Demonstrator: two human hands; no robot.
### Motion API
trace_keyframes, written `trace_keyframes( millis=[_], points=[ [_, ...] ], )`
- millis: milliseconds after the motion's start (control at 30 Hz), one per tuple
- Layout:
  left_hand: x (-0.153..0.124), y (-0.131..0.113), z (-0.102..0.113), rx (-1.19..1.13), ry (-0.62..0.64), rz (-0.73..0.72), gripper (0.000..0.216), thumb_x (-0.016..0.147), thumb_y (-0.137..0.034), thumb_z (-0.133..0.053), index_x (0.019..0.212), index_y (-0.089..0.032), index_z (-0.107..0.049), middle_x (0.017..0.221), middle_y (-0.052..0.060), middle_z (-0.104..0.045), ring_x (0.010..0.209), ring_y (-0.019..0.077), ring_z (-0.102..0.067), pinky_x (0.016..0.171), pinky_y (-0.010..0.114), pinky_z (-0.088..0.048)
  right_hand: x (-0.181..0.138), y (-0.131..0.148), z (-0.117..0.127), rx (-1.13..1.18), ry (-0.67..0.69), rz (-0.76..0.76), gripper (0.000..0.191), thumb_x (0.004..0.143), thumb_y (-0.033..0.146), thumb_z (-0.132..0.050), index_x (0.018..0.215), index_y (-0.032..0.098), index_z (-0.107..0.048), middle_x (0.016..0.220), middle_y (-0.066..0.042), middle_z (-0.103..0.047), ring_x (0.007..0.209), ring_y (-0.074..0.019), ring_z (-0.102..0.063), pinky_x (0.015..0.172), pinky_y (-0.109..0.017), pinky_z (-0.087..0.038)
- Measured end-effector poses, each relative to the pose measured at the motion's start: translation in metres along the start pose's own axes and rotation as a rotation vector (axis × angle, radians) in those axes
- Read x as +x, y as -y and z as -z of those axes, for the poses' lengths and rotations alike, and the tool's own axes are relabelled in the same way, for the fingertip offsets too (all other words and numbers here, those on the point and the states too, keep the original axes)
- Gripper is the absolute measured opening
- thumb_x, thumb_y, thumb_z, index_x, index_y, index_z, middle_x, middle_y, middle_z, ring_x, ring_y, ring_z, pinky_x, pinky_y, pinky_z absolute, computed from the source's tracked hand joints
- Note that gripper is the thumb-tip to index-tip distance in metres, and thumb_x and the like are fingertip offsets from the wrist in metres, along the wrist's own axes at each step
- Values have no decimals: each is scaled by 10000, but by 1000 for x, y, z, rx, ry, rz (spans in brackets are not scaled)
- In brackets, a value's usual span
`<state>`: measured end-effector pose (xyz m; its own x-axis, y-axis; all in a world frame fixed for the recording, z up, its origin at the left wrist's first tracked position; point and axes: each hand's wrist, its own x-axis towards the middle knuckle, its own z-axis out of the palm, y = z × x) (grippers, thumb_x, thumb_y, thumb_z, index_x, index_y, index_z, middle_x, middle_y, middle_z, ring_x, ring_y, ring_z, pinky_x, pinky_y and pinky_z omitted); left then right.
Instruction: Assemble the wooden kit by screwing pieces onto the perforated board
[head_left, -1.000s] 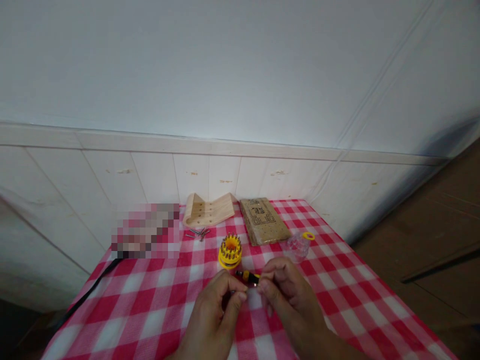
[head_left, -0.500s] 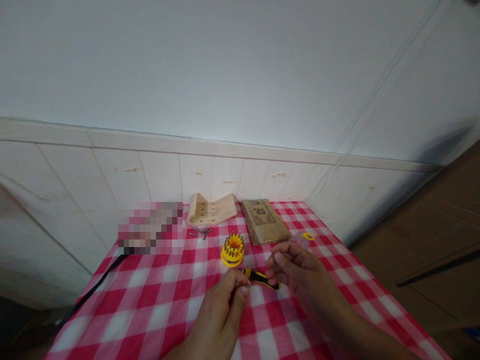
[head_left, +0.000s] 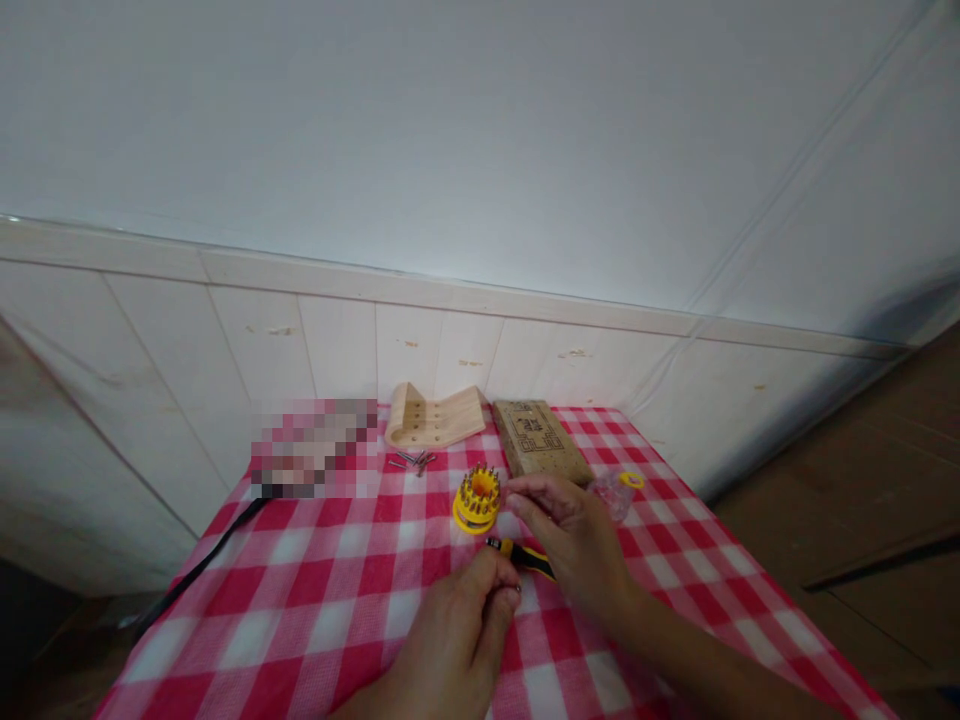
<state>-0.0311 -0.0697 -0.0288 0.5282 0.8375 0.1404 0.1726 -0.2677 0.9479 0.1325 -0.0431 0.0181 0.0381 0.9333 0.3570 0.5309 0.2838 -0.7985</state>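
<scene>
My left hand (head_left: 461,630) is closed in a pinch near the front middle of the table, with the tip of a small metal piece just showing between thumb and forefinger. My right hand (head_left: 574,535) reaches in from the right, thumb and forefinger drawn together beside a round yellow bit holder (head_left: 466,522). Whatever those fingers hold is too small to make out. Several metal screwdriver bits stand upright in the holder's rings. A black and yellow screwdriver handle (head_left: 531,560) lies on the cloth between my hands, partly covered by the right one.
A bent wooden piece with holes (head_left: 442,422) stands at the back, several screws (head_left: 412,460) before it. Right of it lies a brown package (head_left: 536,440), then a clear plastic item with a yellow ring (head_left: 631,480). A blurred-out object with a black strap (head_left: 206,555) lies left.
My right hand has moved left and forward to the bit holder's right side. The left hand keeps its pinch. The whole view has shifted slightly.
</scene>
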Motion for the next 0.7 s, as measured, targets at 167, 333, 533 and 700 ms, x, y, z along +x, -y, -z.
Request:
trace_keyframes(
  millis=[167, 333, 533, 700],
  points=[
    [1, 0, 0, 20, 0, -13, 130, 963, -220, -407, 868, -220, -496, 761, 13, -594, 686, 179, -558, 630, 272, -364, -3, -3, -5, -119, -36, 85, 94, 876, 225, -630, 854, 224, -721, 800, -23, -782, 719, -195, -731, 680, -296, -572],
    [1, 0, 1, 16, -2, -25, 136, 959, -204, -406, 863, -221, -501, 782, 22, -611, 703, 182, -573, 639, 274, -383, -5, -2, -8, -198, -28, 108, 93, 880, 210, -626, 843, 229, -709, 798, -13, -780, 700, -184, -721, 685, -281, -564],
    [0, 1, 1, 30, 0, -33, 137, 958, -205, -399, 877, -217, -509, 792, 32, -624, 709, 187, -580, 646, 281, -393, -6, -4, -10, -248, -26, 138, 109, 893, 209, -606, 845, 234, -700, 818, -19, -782, 720, -190, -729, 707, -286, -572],
    [1, 0, 2, 28, 5, -35, 142, 956, -211, -396, 862, -218, -503, 808, 47, -643, 716, 193, -596, 645, 282, -405, -6, -5, -11, -289, -21, 166, 111, 896, 196, -606, 844, 231, -697, 819, -23, -772, 733, -193, -727, 720, -292, -582]
  ],
)
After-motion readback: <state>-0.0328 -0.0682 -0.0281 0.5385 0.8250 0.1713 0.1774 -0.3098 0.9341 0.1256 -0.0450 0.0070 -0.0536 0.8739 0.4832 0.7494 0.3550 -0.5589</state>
